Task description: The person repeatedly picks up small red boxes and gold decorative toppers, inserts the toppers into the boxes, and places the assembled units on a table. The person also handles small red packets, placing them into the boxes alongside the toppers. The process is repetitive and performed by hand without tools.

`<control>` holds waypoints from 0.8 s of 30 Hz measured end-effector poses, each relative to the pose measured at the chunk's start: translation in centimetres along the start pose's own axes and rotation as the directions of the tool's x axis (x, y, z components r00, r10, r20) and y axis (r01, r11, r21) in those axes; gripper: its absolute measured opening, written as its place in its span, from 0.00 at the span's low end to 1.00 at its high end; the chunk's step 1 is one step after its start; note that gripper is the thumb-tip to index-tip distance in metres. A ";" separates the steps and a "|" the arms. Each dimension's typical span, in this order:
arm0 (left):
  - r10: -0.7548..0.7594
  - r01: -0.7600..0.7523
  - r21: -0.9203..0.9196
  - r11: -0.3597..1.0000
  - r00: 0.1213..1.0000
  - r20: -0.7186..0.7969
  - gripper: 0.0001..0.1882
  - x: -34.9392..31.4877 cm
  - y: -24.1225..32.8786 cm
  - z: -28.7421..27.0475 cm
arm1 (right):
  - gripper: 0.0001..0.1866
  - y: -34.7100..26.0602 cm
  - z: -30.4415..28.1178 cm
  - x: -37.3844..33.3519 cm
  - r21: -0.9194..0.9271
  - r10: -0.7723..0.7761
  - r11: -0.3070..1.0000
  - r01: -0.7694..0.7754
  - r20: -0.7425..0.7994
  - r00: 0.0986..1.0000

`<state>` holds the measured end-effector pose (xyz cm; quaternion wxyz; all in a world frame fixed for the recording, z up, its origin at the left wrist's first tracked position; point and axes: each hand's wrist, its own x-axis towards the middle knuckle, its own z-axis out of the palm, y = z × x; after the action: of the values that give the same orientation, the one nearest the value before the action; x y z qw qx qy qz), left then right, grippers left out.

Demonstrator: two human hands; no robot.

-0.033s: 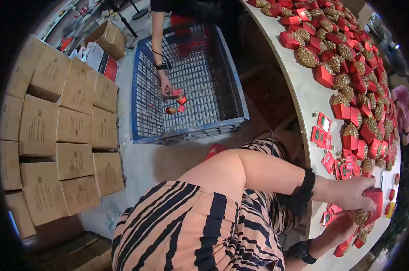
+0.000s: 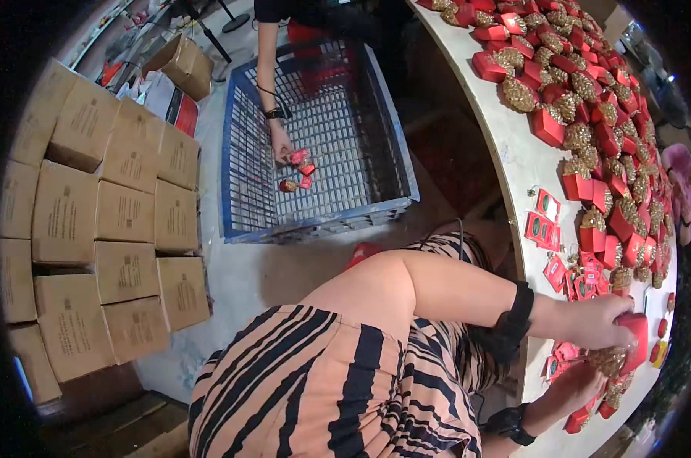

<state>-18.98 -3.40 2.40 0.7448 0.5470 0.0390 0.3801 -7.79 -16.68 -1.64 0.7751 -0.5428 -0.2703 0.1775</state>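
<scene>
My left hand [image 2: 605, 320] is closed on an ornament with a red block-shaped part [image 2: 633, 333] and a gold glittery end [image 2: 607, 362], above the right edge of the white table [image 2: 506, 145]. My right hand [image 2: 574, 388] is just below, close to the gold end; its fingers are mostly hidden, so its grip cannot be made out. Small red tags [image 2: 542, 229] lie on the table beside my left wrist, some in a loose heap [image 2: 582, 278]. More red-and-gold ornaments [image 2: 578, 420] lie past my right hand.
A large pile of similar ornaments [image 2: 582, 99] covers the table's far part. Left of the table, a co-worker's hand [image 2: 281, 145] reaches into a blue plastic crate [image 2: 242, 229] holding a few red pieces [image 2: 307, 169]. Stacked cardboard boxes [image 2: 124, 210] stand at the far left.
The ornament in my left hand has turned slightly, and my left fingers have shifted up a little. The co-worker's hand has barely moved.
</scene>
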 end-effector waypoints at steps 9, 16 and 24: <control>-0.171 0.174 -0.127 0.977 0.985 0.030 0.22 -0.1 -0.2 -0.5 | 0.15 0.1 -3.1 1.6 -0.278 0.017 0.960 0.013 0.106 0.994; -0.051 0.053 -0.038 0.998 0.996 0.070 0.26 0.1 -1.1 -0.4 | 0.18 0.7 -5.1 2.4 -0.273 -0.033 0.961 0.039 0.026 0.999; -0.112 0.124 -0.126 0.984 0.989 0.100 0.25 0.3 -1.2 -0.2 | 0.20 0.7 -3.6 2.2 -0.224 -0.048 0.974 0.044 -0.012 0.999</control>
<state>-18.28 -3.18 1.41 0.8015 0.5106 0.0115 0.3112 -3.86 -17.89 -2.72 0.7152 -0.6218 -0.2943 0.1233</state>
